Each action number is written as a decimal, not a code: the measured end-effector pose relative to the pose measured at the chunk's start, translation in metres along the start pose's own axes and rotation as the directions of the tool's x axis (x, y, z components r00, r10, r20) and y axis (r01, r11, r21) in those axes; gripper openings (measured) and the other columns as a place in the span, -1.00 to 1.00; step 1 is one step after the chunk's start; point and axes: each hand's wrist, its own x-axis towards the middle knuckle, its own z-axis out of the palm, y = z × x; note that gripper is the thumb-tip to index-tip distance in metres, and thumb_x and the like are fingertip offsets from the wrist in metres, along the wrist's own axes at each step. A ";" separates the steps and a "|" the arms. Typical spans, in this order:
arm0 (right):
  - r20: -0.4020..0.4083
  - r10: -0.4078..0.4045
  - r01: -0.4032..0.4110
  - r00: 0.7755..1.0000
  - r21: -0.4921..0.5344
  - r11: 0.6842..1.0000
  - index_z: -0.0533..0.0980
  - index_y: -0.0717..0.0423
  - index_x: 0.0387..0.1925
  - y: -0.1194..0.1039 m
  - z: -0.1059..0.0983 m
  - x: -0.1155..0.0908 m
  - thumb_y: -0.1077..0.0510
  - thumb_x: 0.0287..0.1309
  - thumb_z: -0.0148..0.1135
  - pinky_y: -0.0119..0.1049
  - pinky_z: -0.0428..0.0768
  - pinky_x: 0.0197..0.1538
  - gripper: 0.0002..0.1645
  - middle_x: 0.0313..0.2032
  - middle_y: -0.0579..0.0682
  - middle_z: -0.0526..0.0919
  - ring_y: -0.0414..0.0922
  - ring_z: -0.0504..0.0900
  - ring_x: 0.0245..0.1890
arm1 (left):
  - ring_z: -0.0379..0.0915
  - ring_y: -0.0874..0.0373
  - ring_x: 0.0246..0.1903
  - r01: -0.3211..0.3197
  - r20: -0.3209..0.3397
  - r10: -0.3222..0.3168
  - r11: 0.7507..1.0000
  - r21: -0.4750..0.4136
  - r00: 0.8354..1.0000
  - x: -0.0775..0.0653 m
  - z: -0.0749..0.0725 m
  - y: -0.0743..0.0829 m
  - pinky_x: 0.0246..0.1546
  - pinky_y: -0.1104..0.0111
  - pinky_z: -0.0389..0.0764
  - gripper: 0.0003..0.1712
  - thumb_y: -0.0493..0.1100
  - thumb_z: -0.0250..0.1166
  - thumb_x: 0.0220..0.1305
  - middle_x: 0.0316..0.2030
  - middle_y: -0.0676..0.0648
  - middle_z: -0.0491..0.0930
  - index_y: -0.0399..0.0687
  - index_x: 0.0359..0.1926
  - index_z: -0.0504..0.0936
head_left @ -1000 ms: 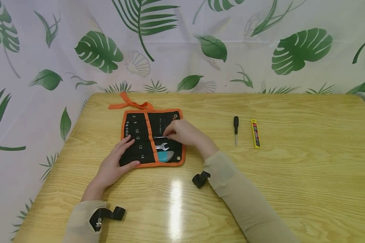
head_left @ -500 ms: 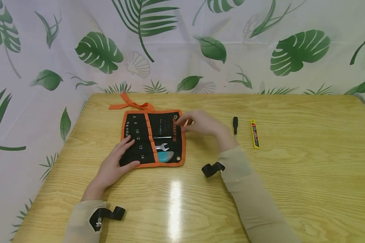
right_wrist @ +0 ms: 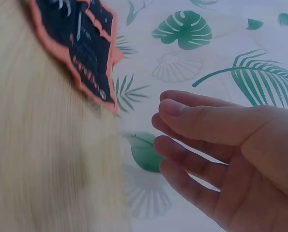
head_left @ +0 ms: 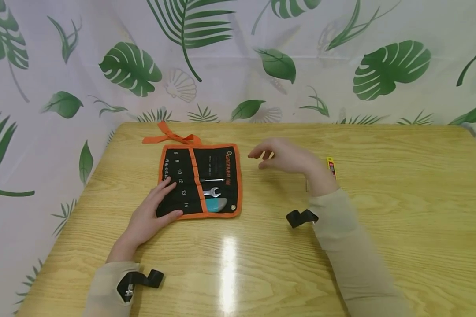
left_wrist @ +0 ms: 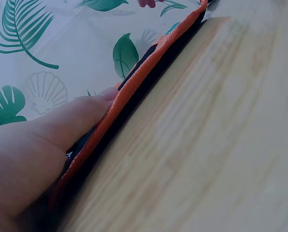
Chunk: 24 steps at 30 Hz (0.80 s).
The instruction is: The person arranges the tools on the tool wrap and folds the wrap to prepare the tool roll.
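Observation:
A black tool pouch [head_left: 232, 193] with orange edging lies unfolded on the table. Its pockets hold a thin metal shaft [head_left: 214, 179], an open-end wrench [head_left: 212, 192] and a teal tool with a grey rounded end [head_left: 216, 204]. My left hand [head_left: 148, 216] rests on the pouch's near left corner, fingers spread; the left wrist view shows its thumb [left_wrist: 85, 113] along the orange edge. Right of the pouch, my right hand [head_left: 287, 156] is over the table with loosely bent fingers. In the right wrist view nothing is in that hand [right_wrist: 231, 140].
A yellow packet [head_left: 331, 166] lies on the right, partly covered by my right wrist. Only the shaft tip [head_left: 307, 185] of a black-handled screwdriver shows beside that wrist. Orange ties [head_left: 168, 134] trail behind the pouch. A leaf-patterned cloth [head_left: 222, 57] hangs behind the wooden table [head_left: 412, 211].
My right hand has let go of the thin metal shaft in the pouch and moved right, its wrist now covering the screwdriver's handle. My left hand and the pouch have stayed put.

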 end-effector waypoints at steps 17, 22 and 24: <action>-0.059 -0.036 0.023 0.998 -0.208 0.978 0.61 0.20 -0.03 0.046 -0.026 -0.051 0.47 0.10 0.24 0.06 0.46 0.10 -0.63 0.03 0.14 0.59 0.14 0.48 0.10 | -0.17 -0.06 0.43 0.005 -0.001 -0.005 1.000 -0.008 1.000 0.000 -0.001 0.001 0.28 -0.16 0.05 -0.13 0.15 0.33 0.18 0.47 0.04 -0.05 0.09 0.44 0.20; -0.051 -0.006 -0.005 0.999 -0.216 0.976 0.61 0.23 -0.04 0.059 -0.031 -0.054 0.52 0.10 0.18 0.10 0.42 0.13 -0.61 0.04 0.19 0.57 0.19 0.45 0.13 | -0.17 -0.06 0.43 0.002 -0.003 -0.002 1.000 -0.001 1.000 0.000 0.000 0.000 0.28 -0.16 0.05 -0.13 0.15 0.33 0.19 0.47 0.03 -0.04 0.08 0.44 0.20; -0.049 0.008 -0.019 0.999 -0.219 0.976 0.62 0.25 -0.06 0.065 -0.033 -0.054 0.57 0.05 0.13 0.11 0.42 0.13 -0.57 0.04 0.22 0.57 0.21 0.44 0.14 | -0.17 -0.06 0.44 0.002 -0.003 -0.002 1.000 0.001 1.000 0.000 0.000 0.000 0.29 -0.15 0.05 -0.13 0.16 0.33 0.19 0.47 0.04 -0.04 0.09 0.44 0.20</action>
